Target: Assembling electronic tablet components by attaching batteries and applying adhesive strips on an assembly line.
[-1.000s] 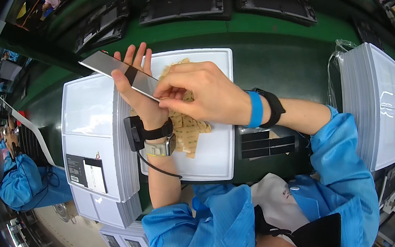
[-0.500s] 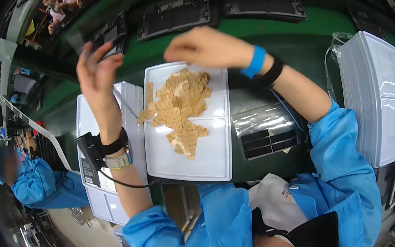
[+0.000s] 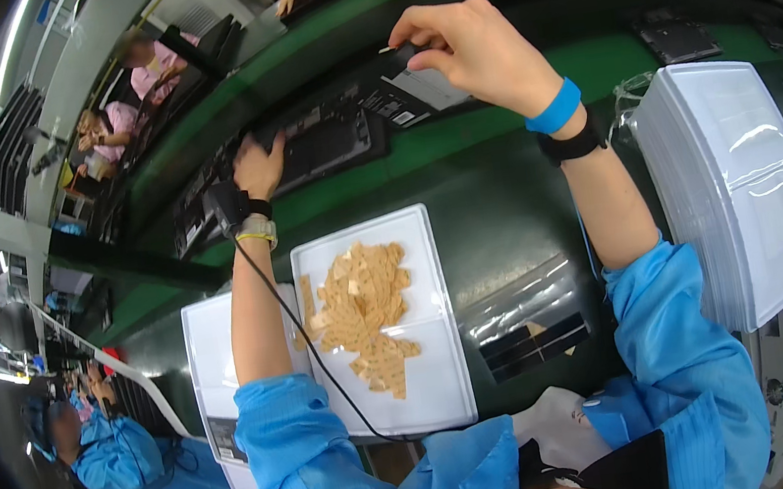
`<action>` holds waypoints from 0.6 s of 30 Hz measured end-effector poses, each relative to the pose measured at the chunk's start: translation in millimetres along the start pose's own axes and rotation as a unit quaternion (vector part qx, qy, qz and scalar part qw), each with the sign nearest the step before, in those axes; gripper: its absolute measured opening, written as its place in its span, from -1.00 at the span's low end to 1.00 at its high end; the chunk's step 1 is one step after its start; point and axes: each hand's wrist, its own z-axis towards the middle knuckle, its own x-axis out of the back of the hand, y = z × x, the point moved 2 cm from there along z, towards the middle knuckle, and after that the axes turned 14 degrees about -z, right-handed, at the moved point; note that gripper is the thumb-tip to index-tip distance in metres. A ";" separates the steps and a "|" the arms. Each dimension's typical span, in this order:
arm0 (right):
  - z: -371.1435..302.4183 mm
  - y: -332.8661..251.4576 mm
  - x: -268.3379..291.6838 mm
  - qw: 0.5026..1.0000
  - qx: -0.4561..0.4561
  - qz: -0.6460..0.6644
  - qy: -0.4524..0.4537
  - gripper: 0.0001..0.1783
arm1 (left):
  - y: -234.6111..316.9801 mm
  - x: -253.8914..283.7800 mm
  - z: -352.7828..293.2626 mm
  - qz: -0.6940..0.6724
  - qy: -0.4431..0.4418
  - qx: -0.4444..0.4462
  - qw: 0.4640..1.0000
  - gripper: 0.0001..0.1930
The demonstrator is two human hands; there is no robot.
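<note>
Both hands on the dark unit at the far side of the green bench

Left hand, grip spread flat, steadies the unit; white tray of tan pieces lies nearer. Right hand, grip pinched on a small piece, seems to be placing it; next, press it down squarely.

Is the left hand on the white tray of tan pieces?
No, the left hand rests on the dark device on the belt, beyond the tray.

White tray of tan pieces — stickers, perhaps.
</note>
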 end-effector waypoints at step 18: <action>32.4 140.7 -90.2 0.985 -0.053 -0.153 0.063 -0.70 | 104.4 -93.2 -78.5 -0.124 -0.008 -0.219 0.968 -0.56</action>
